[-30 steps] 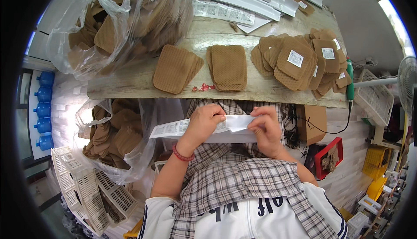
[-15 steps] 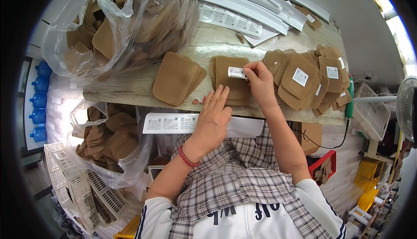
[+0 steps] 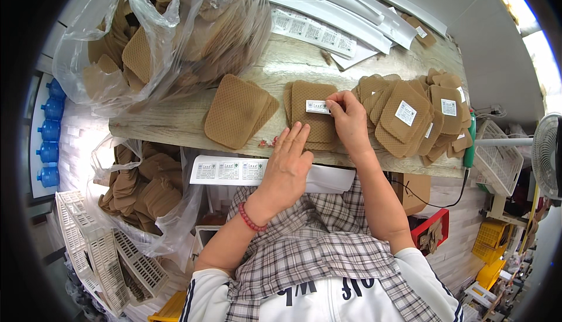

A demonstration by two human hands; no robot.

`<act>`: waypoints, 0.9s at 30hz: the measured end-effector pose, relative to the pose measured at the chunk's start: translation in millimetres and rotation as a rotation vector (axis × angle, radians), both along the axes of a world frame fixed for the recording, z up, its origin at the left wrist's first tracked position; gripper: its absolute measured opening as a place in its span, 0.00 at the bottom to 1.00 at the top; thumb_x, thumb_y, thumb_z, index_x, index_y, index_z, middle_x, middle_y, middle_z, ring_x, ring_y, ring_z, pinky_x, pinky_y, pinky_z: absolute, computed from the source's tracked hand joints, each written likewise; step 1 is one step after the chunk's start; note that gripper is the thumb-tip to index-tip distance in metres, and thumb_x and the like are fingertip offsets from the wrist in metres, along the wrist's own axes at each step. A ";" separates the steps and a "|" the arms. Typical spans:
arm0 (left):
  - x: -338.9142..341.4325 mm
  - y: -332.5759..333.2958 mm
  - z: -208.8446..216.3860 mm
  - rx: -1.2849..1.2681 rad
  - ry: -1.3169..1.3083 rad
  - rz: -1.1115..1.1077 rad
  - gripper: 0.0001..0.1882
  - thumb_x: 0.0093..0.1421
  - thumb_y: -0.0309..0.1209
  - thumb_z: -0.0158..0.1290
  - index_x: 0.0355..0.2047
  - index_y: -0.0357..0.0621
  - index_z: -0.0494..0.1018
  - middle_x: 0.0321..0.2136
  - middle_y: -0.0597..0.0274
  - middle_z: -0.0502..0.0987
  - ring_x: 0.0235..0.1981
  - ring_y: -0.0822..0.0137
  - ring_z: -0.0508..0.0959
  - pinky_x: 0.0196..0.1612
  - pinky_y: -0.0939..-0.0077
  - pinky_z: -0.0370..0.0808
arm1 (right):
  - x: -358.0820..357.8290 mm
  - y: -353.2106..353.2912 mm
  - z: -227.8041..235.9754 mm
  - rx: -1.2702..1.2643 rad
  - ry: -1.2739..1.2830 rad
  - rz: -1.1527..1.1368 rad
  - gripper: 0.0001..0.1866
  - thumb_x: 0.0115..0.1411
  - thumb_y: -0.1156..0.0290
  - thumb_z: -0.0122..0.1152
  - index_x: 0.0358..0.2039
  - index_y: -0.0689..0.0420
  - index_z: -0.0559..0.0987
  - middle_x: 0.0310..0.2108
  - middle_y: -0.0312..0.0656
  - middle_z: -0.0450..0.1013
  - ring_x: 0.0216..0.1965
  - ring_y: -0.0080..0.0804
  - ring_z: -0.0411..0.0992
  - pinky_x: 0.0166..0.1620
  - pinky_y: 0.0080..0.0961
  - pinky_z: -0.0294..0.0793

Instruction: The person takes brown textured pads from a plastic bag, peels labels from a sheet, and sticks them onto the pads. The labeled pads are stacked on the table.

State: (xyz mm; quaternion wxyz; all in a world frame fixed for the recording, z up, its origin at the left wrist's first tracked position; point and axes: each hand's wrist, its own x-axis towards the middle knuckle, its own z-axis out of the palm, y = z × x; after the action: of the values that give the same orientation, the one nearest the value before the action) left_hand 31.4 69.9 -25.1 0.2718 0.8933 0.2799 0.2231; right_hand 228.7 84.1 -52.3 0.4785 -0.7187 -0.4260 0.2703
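Observation:
Between thumb and fingertips, my right hand [image 3: 351,126] pinches the right end of a small white printed label [image 3: 317,106]. The label lies over the upper part of a brown textured pad [image 3: 322,129], the top one of a small pile at the table's front. My left hand [image 3: 285,167] is flat with its fingers stretched out, the tips at the pad's lower left edge. Under that hand, a white strip of printed labels [image 3: 229,170] lies along the table's front edge, partly covered. To the left is a pile of plain brown pads [image 3: 234,111]; to the right, heaped labelled pads [image 3: 404,132].
A large clear plastic bag [image 3: 158,41] of brown pads fills the back left, and another bag [image 3: 170,228] hangs below the table. Curved label sheets [image 3: 333,6] lie at the back. A green-handled tool [image 3: 470,143] with a cord is at the right edge.
My right hand and the label have come slightly nearer to me, and the label sits a little lower on the pad. My left hand keeps its place; the whole view has shifted slightly.

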 end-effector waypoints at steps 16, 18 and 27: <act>3.4 5.3 10.1 0.012 0.035 0.041 0.02 0.54 0.21 0.51 0.25 0.35 0.71 0.65 0.36 0.58 0.56 0.44 0.69 0.59 0.51 0.63 | -3.3 2.5 3.1 -0.009 -0.121 -0.013 0.05 0.60 0.73 0.62 0.34 0.62 0.78 0.28 0.47 0.78 0.30 0.39 0.78 0.36 0.32 0.75; 4.6 8.5 12.3 0.016 0.049 0.036 0.02 0.54 0.20 0.51 0.24 0.36 0.71 0.66 0.37 0.57 0.53 0.47 0.70 0.55 0.55 0.64 | -4.2 2.1 5.0 -0.012 -0.127 -0.013 0.05 0.60 0.73 0.62 0.34 0.62 0.78 0.29 0.47 0.78 0.30 0.40 0.77 0.36 0.32 0.75; 12.4 9.6 11.1 0.064 0.122 0.037 0.02 0.52 0.20 0.52 0.25 0.34 0.74 0.62 0.44 0.66 0.58 0.53 0.67 0.57 0.58 0.60 | -5.9 1.0 1.6 0.026 -0.141 -0.011 0.06 0.60 0.73 0.62 0.33 0.62 0.77 0.29 0.48 0.78 0.30 0.42 0.77 0.36 0.34 0.75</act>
State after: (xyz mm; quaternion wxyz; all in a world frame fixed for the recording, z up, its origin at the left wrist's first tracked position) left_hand 43.8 79.5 -14.0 0.2214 0.9081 0.3053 0.1820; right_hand 222.8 85.1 -50.7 0.4582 -0.7320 -0.4580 0.2108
